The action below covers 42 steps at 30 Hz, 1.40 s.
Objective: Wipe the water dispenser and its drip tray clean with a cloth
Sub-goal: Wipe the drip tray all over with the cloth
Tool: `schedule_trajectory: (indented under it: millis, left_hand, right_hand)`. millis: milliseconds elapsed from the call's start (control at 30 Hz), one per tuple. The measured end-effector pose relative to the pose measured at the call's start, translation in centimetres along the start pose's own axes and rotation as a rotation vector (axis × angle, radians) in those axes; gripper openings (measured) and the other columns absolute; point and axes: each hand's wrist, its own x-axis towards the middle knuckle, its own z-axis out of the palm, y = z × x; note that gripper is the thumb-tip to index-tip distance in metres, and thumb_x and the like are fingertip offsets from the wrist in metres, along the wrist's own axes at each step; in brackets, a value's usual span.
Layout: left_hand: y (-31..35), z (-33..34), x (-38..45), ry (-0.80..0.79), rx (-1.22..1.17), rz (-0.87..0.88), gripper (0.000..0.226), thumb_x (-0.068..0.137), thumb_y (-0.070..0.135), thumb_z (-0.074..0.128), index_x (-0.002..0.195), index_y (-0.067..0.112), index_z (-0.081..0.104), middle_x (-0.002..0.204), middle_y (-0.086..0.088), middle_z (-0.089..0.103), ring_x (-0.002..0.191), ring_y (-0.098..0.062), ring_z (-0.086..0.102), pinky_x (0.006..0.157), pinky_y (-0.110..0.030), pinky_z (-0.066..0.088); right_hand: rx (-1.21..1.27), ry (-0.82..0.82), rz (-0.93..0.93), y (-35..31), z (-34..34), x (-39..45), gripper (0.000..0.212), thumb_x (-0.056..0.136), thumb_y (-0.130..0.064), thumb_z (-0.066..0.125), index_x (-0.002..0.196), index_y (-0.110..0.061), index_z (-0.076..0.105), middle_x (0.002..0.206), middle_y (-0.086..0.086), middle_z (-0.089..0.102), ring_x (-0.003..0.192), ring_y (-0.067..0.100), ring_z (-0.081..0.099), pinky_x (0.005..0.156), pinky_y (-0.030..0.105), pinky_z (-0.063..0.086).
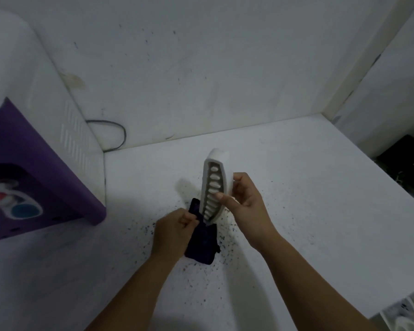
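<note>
A white slotted drip tray point(214, 185) stands on edge above the white counter, away from the dispenser. My right hand point(243, 204) grips its right side, thumb across the slots. My left hand point(175, 229) holds a dark purple cloth point(202, 244) bunched at the tray's lower end, touching it. The water dispenser point(41, 144), purple-fronted with white sides, stands at the left; its taps and a red and a blue button show in the recess.
The white counter point(296, 211) is speckled with dark specks around my hands. A grey power cord point(120, 134) loops behind the dispenser against the spotted wall. The counter's right edge drops off near a dark object point(406, 161).
</note>
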Motion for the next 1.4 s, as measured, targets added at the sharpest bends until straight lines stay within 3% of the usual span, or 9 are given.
schedule_trajectory:
  millis: [100, 200, 500, 733, 867, 967, 1067, 1167, 1400]
  left_hand:
    - [-1.2, -2.2, 0.2, -0.003, -0.274, -0.283, 0.009, 0.082, 0.019, 0.073, 0.088, 0.013, 0.071, 0.086, -0.001, 0.072, 0.083, -0.018, 0.068, 0.075, -0.028, 0.055]
    - [-1.5, -3.9, 0.3, 0.040, -0.271, -0.315, 0.011, 0.082, 0.019, 0.073, 0.093, 0.017, 0.070, 0.089, 0.004, 0.071, 0.085, -0.010, 0.065, 0.067, -0.019, 0.048]
    - [-0.4, -5.7, 0.3, 0.048, -0.161, -0.102, 0.017, 0.082, 0.009, 0.070, 0.092, 0.023, 0.067, 0.093, 0.011, 0.069, 0.087, 0.000, 0.063, 0.078, -0.018, 0.052]
    - [3.8, -8.1, 0.7, -0.379, -0.429, 0.135, 0.077, 0.076, 0.004, 0.075, 0.135, 0.040, 0.041, 0.126, 0.013, 0.055, 0.114, 0.001, 0.054, 0.090, -0.017, 0.049]
    - [6.5, -9.0, 1.3, -0.258, -0.548, 0.193, 0.053, 0.078, 0.009, 0.076, 0.122, 0.034, 0.058, 0.116, 0.010, 0.065, 0.110, -0.010, 0.062, 0.090, -0.025, 0.052]
    - [7.1, -9.6, 1.6, -0.061, -0.520, 0.183, 0.027, 0.083, 0.013, 0.071, 0.103, 0.029, 0.065, 0.096, 0.006, 0.071, 0.093, -0.016, 0.066, 0.081, -0.027, 0.055]
    - [7.4, -10.7, 2.0, 0.079, -0.645, 0.125, 0.013, 0.085, 0.015, 0.067, 0.097, 0.018, 0.065, 0.091, 0.001, 0.069, 0.082, -0.009, 0.066, 0.076, -0.026, 0.055]
    - [7.5, -11.6, 2.3, 0.110, -0.733, 0.077, 0.009, 0.087, 0.018, 0.065, 0.095, 0.015, 0.065, 0.093, -0.002, 0.068, 0.081, -0.008, 0.068, 0.070, -0.022, 0.056]
    - [5.9, -11.0, 2.8, 0.083, -0.607, 0.031, 0.004, 0.086, 0.024, 0.066, 0.090, 0.023, 0.065, 0.089, 0.001, 0.067, 0.078, -0.009, 0.067, 0.062, -0.018, 0.053]
  right_hand:
    - [-0.091, -0.149, -0.009, 0.0, 0.4, -0.3, 0.021, 0.086, 0.005, 0.062, 0.101, -0.009, 0.056, 0.103, 0.009, 0.063, 0.102, 0.018, 0.059, 0.085, 0.023, 0.052]
    - [-0.223, -0.258, 0.011, -0.1, 0.1, -0.2, 0.024, 0.084, 0.007, 0.062, 0.093, -0.014, 0.056, 0.101, 0.001, 0.064, 0.102, 0.013, 0.059, 0.088, 0.021, 0.049]
    - [-0.422, -0.352, -0.034, -0.5, 0.3, 0.3, 0.030, 0.080, 0.011, 0.065, 0.085, -0.016, 0.055, 0.097, 0.004, 0.063, 0.089, 0.017, 0.062, 0.078, 0.036, 0.055]
    - [-0.531, -0.307, -0.014, -2.0, 0.8, 1.9, 0.031, 0.083, -0.004, 0.067, 0.097, -0.024, 0.047, 0.107, -0.004, 0.062, 0.097, 0.012, 0.059, 0.072, 0.015, 0.049]
    - [-0.395, -0.274, 0.022, -2.3, 2.2, 2.7, 0.042, 0.083, -0.002, 0.067, 0.109, -0.025, 0.044, 0.112, -0.002, 0.059, 0.100, 0.014, 0.061, 0.078, 0.024, 0.055]
    - [-0.260, -0.042, 0.096, -1.2, 3.0, 2.3, 0.050, 0.081, -0.005, 0.070, 0.118, -0.026, 0.044, 0.117, -0.005, 0.053, 0.102, 0.009, 0.058, 0.077, 0.021, 0.051]
    - [-0.626, 0.058, 0.340, 1.6, 2.4, 0.8, 0.040, 0.087, -0.008, 0.058, 0.123, -0.019, 0.044, 0.116, 0.005, 0.054, 0.083, 0.010, 0.055, 0.061, 0.020, 0.044]
    - [-0.930, -0.133, 0.636, 4.6, 2.2, -1.0, 0.038, 0.093, -0.016, 0.049, 0.129, -0.011, 0.038, 0.119, 0.012, 0.055, 0.093, 0.021, 0.057, 0.072, 0.026, 0.045]
    - [-0.804, -0.082, 0.501, 6.3, 1.7, -2.1, 0.016, 0.094, -0.018, 0.046, 0.079, -0.017, 0.049, 0.074, 0.000, 0.052, 0.063, 0.011, 0.046, 0.058, 0.023, 0.038]
